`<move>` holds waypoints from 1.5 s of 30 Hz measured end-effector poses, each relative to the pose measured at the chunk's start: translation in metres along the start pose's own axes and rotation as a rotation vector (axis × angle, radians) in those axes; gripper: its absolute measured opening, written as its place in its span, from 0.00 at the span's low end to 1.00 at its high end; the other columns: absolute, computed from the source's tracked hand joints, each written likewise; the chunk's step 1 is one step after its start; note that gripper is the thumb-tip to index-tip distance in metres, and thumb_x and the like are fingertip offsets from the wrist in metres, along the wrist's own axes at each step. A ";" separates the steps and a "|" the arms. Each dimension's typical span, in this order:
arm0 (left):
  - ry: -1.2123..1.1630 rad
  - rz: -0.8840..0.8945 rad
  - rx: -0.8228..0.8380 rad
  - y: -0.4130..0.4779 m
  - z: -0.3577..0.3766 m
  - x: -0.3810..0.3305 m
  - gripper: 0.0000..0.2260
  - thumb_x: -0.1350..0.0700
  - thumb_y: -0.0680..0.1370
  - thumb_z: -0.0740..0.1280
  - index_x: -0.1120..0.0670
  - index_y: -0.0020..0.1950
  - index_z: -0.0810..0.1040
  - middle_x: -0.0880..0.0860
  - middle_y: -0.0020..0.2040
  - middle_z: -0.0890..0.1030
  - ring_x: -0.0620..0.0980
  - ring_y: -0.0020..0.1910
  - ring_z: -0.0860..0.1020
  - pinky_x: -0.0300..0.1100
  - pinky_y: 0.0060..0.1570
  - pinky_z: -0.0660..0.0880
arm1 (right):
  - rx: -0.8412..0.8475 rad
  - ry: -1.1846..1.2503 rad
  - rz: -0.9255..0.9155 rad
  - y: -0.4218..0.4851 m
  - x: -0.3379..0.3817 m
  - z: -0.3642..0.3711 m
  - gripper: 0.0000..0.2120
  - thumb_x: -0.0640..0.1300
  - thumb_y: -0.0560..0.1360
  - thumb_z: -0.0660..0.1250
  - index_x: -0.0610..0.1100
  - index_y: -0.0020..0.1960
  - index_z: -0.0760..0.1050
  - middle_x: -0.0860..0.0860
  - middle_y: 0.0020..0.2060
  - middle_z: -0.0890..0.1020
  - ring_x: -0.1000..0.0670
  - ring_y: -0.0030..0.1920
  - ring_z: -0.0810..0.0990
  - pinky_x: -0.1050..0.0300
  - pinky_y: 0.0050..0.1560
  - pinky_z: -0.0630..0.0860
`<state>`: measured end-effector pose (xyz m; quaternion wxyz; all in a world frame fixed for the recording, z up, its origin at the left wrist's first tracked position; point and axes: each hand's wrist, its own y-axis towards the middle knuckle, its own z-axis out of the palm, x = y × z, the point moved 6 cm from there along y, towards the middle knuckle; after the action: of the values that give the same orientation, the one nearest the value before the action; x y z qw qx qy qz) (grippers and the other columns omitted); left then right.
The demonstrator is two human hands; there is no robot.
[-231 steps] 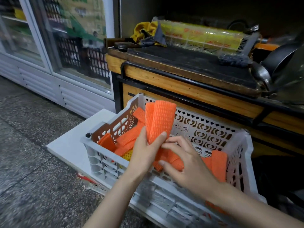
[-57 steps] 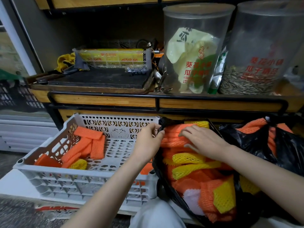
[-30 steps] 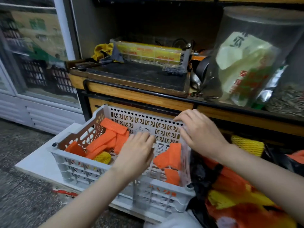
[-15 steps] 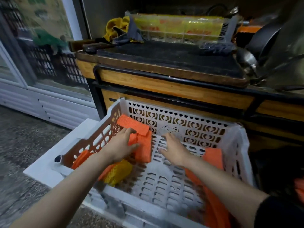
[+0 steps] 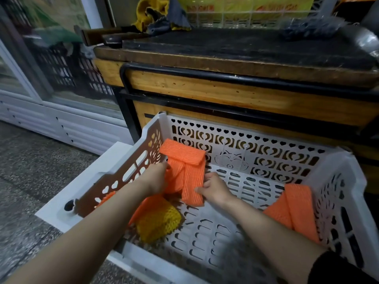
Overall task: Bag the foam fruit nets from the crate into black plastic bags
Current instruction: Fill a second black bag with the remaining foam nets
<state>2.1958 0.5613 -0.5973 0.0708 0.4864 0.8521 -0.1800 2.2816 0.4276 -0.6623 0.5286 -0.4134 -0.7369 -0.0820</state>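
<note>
Light was dim and soft, falling from above; the white perforated plastic crate [image 5: 266,158] was brightest, while deep shadow sat beneath the dark-topped wooden counter [image 5: 205,85]. Pale reflections washed the glass cooler door [image 5: 61,64]. The orange foam fruit nets [image 5: 183,154], the left hand [image 5: 154,178] and right hand [image 5: 214,188] were fairly sharp; the forearms and near crate rim were smeared. Straight lines bowed toward the frame edges.

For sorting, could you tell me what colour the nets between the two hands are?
Orange; the nets show clearest in the head view.
</note>
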 end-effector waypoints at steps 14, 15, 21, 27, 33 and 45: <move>-0.795 0.073 -0.483 -0.076 -0.060 -0.055 0.13 0.60 0.78 0.63 0.56 0.63 0.74 0.49 0.52 0.78 0.39 0.42 0.76 0.30 0.34 0.75 | -0.218 -0.074 -0.183 -0.098 0.055 -0.100 0.08 0.41 0.80 0.58 0.42 0.59 0.66 0.53 0.45 0.76 0.54 0.48 0.79 0.65 0.43 0.76; -0.855 0.074 -0.512 -0.083 -0.064 -0.058 0.13 0.60 0.78 0.63 0.55 0.62 0.75 0.48 0.50 0.79 0.37 0.41 0.76 0.28 0.34 0.75 | -0.237 -0.030 -0.206 -0.105 0.061 -0.107 0.08 0.42 0.80 0.58 0.43 0.59 0.65 0.53 0.46 0.77 0.55 0.47 0.79 0.67 0.42 0.76; -1.139 0.048 -0.533 -0.113 -0.071 -0.071 0.10 0.59 0.79 0.62 0.53 0.59 0.78 0.49 0.50 0.81 0.42 0.46 0.80 0.35 0.43 0.78 | -0.165 0.105 -0.357 -0.148 0.102 -0.105 0.10 0.44 0.80 0.58 0.45 0.60 0.68 0.50 0.52 0.78 0.58 0.49 0.78 0.73 0.36 0.74; -1.297 0.116 -0.458 -0.143 -0.062 -0.085 0.08 0.58 0.79 0.62 0.52 0.54 0.79 0.51 0.50 0.82 0.50 0.47 0.82 0.46 0.48 0.80 | -0.051 0.097 -0.402 -0.163 0.122 -0.074 0.10 0.45 0.81 0.56 0.50 0.61 0.67 0.53 0.52 0.79 0.61 0.45 0.80 0.70 0.38 0.76; -1.427 0.167 -0.355 -0.164 -0.051 -0.086 0.10 0.53 0.79 0.61 0.54 0.56 0.78 0.54 0.51 0.82 0.48 0.47 0.82 0.34 0.39 0.77 | 0.005 0.002 -0.405 -0.169 0.127 -0.058 0.15 0.44 0.81 0.56 0.45 0.67 0.66 0.50 0.55 0.79 0.57 0.49 0.80 0.68 0.38 0.77; -1.141 0.101 -0.577 -0.179 -0.050 -0.055 0.04 0.55 0.76 0.66 0.48 0.42 0.75 0.56 0.43 0.80 0.53 0.42 0.80 0.49 0.44 0.79 | 0.055 -0.151 -0.563 -0.169 0.125 -0.029 0.08 0.43 0.78 0.62 0.52 0.55 0.68 0.50 0.43 0.78 0.62 0.39 0.76 0.71 0.41 0.72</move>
<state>2.0744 0.4529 -0.4926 0.6496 0.3150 0.6706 -0.1706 2.1723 0.3674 -0.4906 0.4397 -0.1831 -0.8618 -0.1743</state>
